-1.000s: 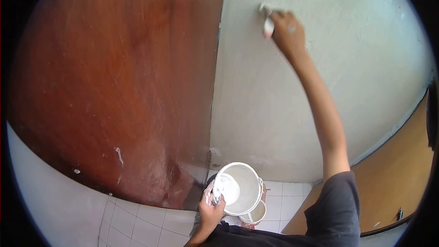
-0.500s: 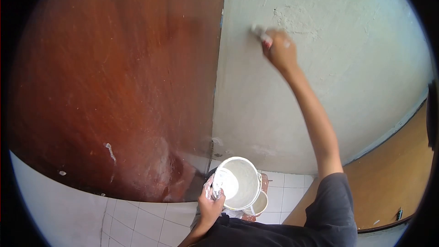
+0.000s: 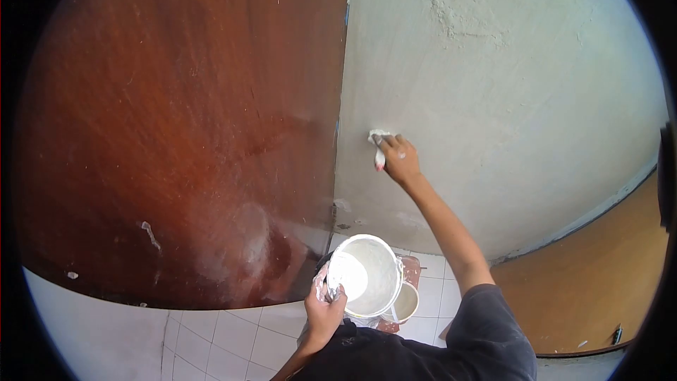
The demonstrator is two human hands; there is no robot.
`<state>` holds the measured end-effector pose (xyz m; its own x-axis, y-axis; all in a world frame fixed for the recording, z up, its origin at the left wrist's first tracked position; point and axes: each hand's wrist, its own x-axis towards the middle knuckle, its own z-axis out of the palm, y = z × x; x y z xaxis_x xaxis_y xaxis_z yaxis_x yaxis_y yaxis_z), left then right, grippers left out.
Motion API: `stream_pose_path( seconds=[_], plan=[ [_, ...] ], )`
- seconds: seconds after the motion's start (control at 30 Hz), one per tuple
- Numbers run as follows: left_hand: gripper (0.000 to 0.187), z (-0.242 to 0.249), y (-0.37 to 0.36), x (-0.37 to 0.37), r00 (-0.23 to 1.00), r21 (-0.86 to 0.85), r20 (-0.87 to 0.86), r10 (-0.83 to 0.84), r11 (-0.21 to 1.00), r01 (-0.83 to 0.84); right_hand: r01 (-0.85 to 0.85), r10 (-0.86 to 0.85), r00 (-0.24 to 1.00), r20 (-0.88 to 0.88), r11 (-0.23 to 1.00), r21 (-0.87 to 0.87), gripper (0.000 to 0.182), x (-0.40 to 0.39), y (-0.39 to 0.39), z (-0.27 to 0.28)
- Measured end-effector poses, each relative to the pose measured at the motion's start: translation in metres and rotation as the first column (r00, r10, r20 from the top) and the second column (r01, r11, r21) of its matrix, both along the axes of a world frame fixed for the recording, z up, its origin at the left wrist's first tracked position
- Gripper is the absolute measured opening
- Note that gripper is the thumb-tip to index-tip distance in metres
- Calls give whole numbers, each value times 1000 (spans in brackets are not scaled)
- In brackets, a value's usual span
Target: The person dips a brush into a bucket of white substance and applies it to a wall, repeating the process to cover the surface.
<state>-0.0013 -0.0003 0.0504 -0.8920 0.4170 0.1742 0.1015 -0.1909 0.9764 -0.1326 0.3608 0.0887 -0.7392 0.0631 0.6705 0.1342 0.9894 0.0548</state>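
My right hand [image 3: 402, 160] is closed around a paintbrush [image 3: 379, 162] with a pale handle and a reddish end. The brush's white-coated bristles lie against the light grey wall [image 3: 522, 92], a short way right of the corner. White paint marks my knuckles. Lower down, my left hand [image 3: 324, 316] grips the rim of a white bucket [image 3: 381, 279], its thumb inside the lip and its fingers partly hidden. The bucket tilts, and white paint [image 3: 350, 275] pools on its left side. White smears cover the fingers of that hand.
A glossy red-brown wooden panel [image 3: 183, 134] meets the wall at left. Below the bucket, a smaller white pail [image 3: 407, 303] rests on a reddish-brown support [image 3: 410, 268]. White tiles [image 3: 226, 339] cover the floor. A brown wooden surface [image 3: 585, 275] stands at right. Rough patches [image 3: 469, 17] mark the wall.
My right hand has swept the paintbrush down the wall and slightly left. My left hand keeps its hold on the bucket, and the view has shifted a little.
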Motion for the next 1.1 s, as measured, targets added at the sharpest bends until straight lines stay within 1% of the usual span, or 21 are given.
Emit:
stream_pose_path(
  seconds=[0.07,0.13,0.17,0.2,0.23,0.3,0.33,0.37,0.43,0.53,0.57,0.6,0.63,0.67,0.73,0.8,0.87,0.93,0.97,1.0,1.1],
  plan=[
    [56,-1,0,-2,1000,2,-23,1,1000,-1,46,-46,999,-9,998,-41,24,-3,12,37],
    [56,-2,-1,-1,1000,-4,-24,-9,1000,9,146,-150,988,-42,985,-90,21,-3,16,102],
    [56,-1,-2,-2,1000,-11,-22,-17,1000,17,114,-113,979,-169,993,-4,24,-1,17,133],
    [55,-2,-3,-2,1000,-17,-19,-23,1000,22,72,-54,945,-323,996,44,30,2,13,163],
    [55,-3,-3,-1,1000,-12,-7,-21,1000,21,38,12,884,-468,994,98,36,5,10,188],
    [55,-4,-2,-1,1000,-3,14,-16,1000,16,86,-8,846,-533,989,122,44,10,8,215],
    [55,-5,-2,-1,1000,-14,9,-13,1000,13,112,-19,824,-566,985,130,49,11,9,219],
    [54,-6,-3,-1,1000,-26,4,-11,1000,11,163,-73,851,-520,978,131,49,10,11,207],
    [54,-4,-3,-1,1000,-25,4,-14,1000,14,263,-180,886,-427,954,144,51,3,15,151],
    [55,1,-2,0,1000,-7,14,-20,1000,20,136,-86,951,-299,979,151,47,-10,15,26],
    [55,0,-2,0,1000,-9,15,-18,1000,18,81,-45,968,-246,987,137,46,-11,9,-8],
    [55,-1,-2,0,1000,-11,16,-17,1000,17,67,-55,988,-145,995,80,45,-10,5,-37],
    [55,0,-2,0,1000,-9,15,-19,1000,19,58,-57,997,-43,998,20,44,-8,0,-48],
    [55,0,-1,0,1000,-6,13,-20,1000,21,52,-52,999,-2,999,-16,44,-10,4,-51],
    [55,1,-3,1,1000,-7,15,-20,1000,20,38,-30,996,87,995,-90,43,-9,7,-36],
    [56,3,-2,1,1000,-4,19,-22,1000,22,78,-71,996,52,987,-141,34,-13,24,10],
    [56,0,-3,0,1000,-20,-16,-19,1000,19,12,-24,987,-158,997,-80,36,-7,28,74],
    [56,-1,-4,-1,999,-37,-30,-19,999,18,-13,19,927,-375,1000,18,42,-3,26,131],
    [56,0,-3,-1,1000,-45,-26,-17,999,16,-1,15,897,-443,999,32,45,0,22,159],
    [56,1,-3,-1,1000,-54,-21,-17,998,16,13,11,861,-508,999,44,48,3,18,173],
    [56,-4,-3,-1,1000,-38,-26,-17,999,16,135,-78,829,-554,989,63,53,3,12,165]
  ],
)
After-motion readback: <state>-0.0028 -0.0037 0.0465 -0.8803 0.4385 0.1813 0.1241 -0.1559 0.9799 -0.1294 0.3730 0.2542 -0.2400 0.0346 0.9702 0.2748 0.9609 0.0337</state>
